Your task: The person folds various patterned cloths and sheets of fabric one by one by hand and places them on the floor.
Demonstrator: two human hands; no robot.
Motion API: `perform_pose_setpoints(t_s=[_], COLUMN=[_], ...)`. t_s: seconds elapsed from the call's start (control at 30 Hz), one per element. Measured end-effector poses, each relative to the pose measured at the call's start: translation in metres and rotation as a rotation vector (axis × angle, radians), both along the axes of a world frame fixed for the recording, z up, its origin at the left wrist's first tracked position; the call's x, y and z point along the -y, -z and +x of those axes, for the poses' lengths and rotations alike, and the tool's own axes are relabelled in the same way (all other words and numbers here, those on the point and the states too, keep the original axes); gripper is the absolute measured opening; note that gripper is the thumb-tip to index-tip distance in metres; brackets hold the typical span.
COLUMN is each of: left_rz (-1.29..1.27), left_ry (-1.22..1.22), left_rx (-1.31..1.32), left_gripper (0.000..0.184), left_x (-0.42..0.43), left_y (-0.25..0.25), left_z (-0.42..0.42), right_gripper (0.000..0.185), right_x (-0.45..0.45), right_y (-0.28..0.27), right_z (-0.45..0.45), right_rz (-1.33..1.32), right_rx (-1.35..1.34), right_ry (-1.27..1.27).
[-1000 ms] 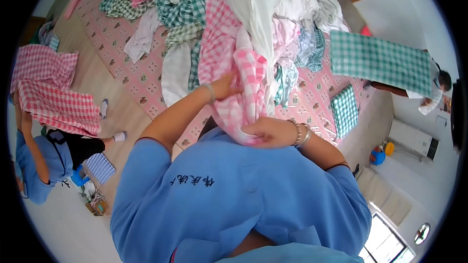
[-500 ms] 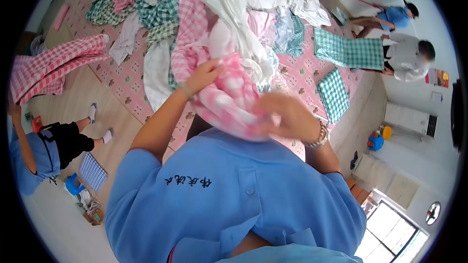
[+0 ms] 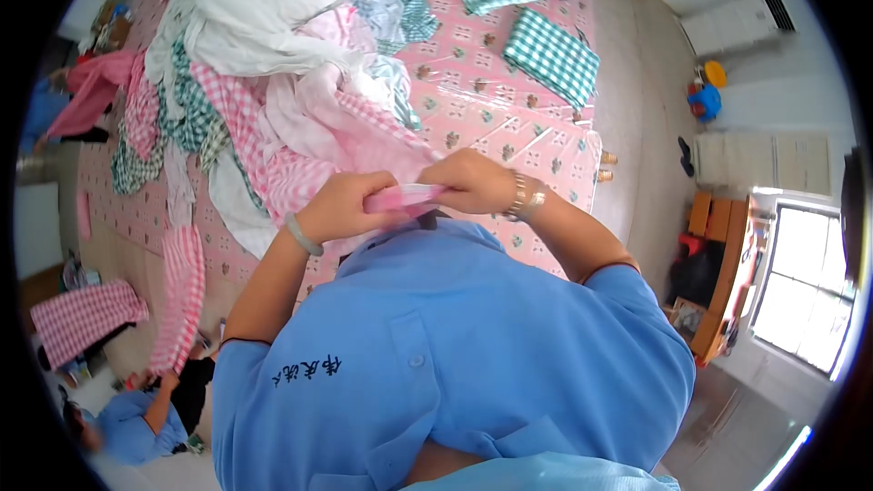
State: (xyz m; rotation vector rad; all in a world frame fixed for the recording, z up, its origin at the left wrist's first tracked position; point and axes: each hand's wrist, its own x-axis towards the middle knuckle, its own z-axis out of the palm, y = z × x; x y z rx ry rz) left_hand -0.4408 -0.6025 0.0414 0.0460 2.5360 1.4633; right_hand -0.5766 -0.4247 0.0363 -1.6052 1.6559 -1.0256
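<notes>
A pink-and-white checked cloth (image 3: 382, 141) stretches from the heap on the table up to my body. My left hand (image 3: 344, 205), with a pale bangle at the wrist, is closed on its edge. Close by on the right, my right hand (image 3: 471, 182), wearing a metal band, pinches the same edge. A short, taut strip of the cloth shows between the two hands, just in front of my blue shirt (image 3: 436, 327). The rest of the cloth trails into the pile, so its far end cannot be told apart.
White sheets (image 3: 264, 9) and checked fabrics are heaped on the pink patterned table (image 3: 464, 127). A folded green checked cloth (image 3: 552, 56) lies at the right. At lower left a co-worker (image 3: 136, 423) holds a pink checked cloth (image 3: 182, 286); other people stand around the table.
My hands have come closer together and now grip the cloth's edge, which was bunched before. My view has turned to the right, so the heap appears farther left.
</notes>
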Motion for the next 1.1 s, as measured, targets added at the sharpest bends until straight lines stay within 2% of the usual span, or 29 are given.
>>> perform_pose_setpoints(t_s=[0.03, 0.07, 0.1, 0.13, 0.17, 0.2, 0.27, 0.33, 0.4, 0.43, 0.47, 0.5, 0.53, 0.57, 0.6, 0.63, 0.67, 0.7, 0.73, 0.8, 0.87, 0.93, 1.0, 1.1], left_rz=[-0.006, -0.130, -0.253, -0.252, -0.222, -0.194, -0.165, -0.132, -0.160, -0.259, -0.418, -0.572, -0.672, -0.793, -0.950, -0.975, -1.035, -1.048, -0.988, -0.889, -0.724, -0.553, -0.412, -0.279], left_ry=[0.024, 0.191, 0.356, 0.372, 0.370, 0.366, 0.351, 0.324, 0.312, 0.323, 0.198, 0.069, -0.119, -0.212, -0.278, -0.365, -0.469, -0.548, -0.628, -0.741, -0.787, -0.818, -0.835, -0.870], left_rx=[-0.005, -0.070, -0.137, -0.137, -0.137, -0.139, -0.161, -0.182, -0.185, -0.054, 0.018, 0.097, 0.061, 0.173, 0.199, 0.431, 0.498, 0.723, 0.917, 0.989, 1.106, 1.201, 1.267, 1.285], left_gripper=[0.022, 0.024, 0.028, 0.028, 0.028, 0.029, 0.027, 0.024, 0.023, 0.027, 0.027, 0.028, 0.028, 0.030, 0.033, 0.035, 0.035, 0.036, 0.040, 0.047, 0.048, 0.049, 0.050, 0.052], left_x=[-0.009, -0.017, -0.023, -0.029, -0.036, -0.041, -0.059, -0.064, -0.051, -0.039, -0.025, -0.009, 0.016, 0.033, 0.055, 0.053, 0.036, 0.007, -0.031, -0.131, -0.220, -0.289, -0.330, -0.351], left_y=[0.007, 0.025, 0.042, 0.057, 0.070, 0.077, 0.075, 0.083, 0.104, 0.095, 0.099, 0.109, 0.129, 0.138, 0.172, 0.172, 0.169, 0.160, 0.157, 0.121, 0.115, 0.125, 0.143, 0.165], left_z=[-0.007, -0.012, -0.016, -0.017, -0.017, -0.018, -0.020, -0.013, 0.004, 0.020, 0.046, 0.082, 0.134, 0.188, 0.263, 0.334, 0.405, 0.470, 0.533, 0.593, 0.634, 0.653, 0.659, 0.649], right_gripper=[0.009, 0.011, 0.016, 0.013, 0.013, 0.017, 0.023, 0.025, 0.021, 0.019, 0.014, 0.014, 0.012, 0.013, 0.016, 0.019, 0.021, 0.023, 0.027, 0.028, 0.026, 0.027, 0.026, 0.022], right_x=[-0.032, -0.067, -0.110, -0.160, -0.220, -0.272, -0.323, -0.385, -0.358, -0.328, -0.320, -0.310, -0.263, -0.248, -0.222, -0.189, -0.156, -0.125, -0.098, -0.067, -0.055, -0.051, -0.055, -0.061], right_y=[-0.018, -0.038, -0.057, -0.076, -0.077, -0.089, -0.134, -0.116, -0.109, -0.110, -0.088, -0.066, -0.060, -0.018, 0.034, 0.072, 0.107, 0.125, 0.112, 0.127, 0.125, 0.116, 0.118, 0.114], right_z=[-0.008, -0.016, -0.028, -0.031, -0.022, -0.033, -0.017, -0.013, -0.013, -0.012, -0.021, -0.026, -0.013, -0.024, -0.020, -0.004, 0.029, 0.067, 0.111, 0.179, 0.229, 0.259, 0.271, 0.258], right_rz=[-0.072, -0.188, -0.258, -0.364, -0.240, -0.673, -0.818, -0.944, -0.924, -0.891, -0.757, -0.304, -0.036, 0.219, 0.246, 0.198, 0.312, 0.338, 0.325, 0.257, 0.265, 0.268, 0.282, 0.149], right_rx=[-0.001, 0.128, 0.031, -0.102, -0.090, -0.026, 0.123, -0.072, -0.052, 0.001, 0.068, 0.084, -0.089, -0.080, 0.161, 0.254, 0.142, 0.139, 0.019, -0.242, -0.278, -0.258, -0.269, -0.281], right_ry=[0.060, 0.135, 0.234, 0.482, 1.052, 0.956, 0.899, 1.198, 1.648, 1.863, 1.647, 1.615, 1.451, 1.196, 0.954, 0.590, 0.497, 0.261, 0.124, -0.193, -0.279, -0.493, -0.524, -0.367])
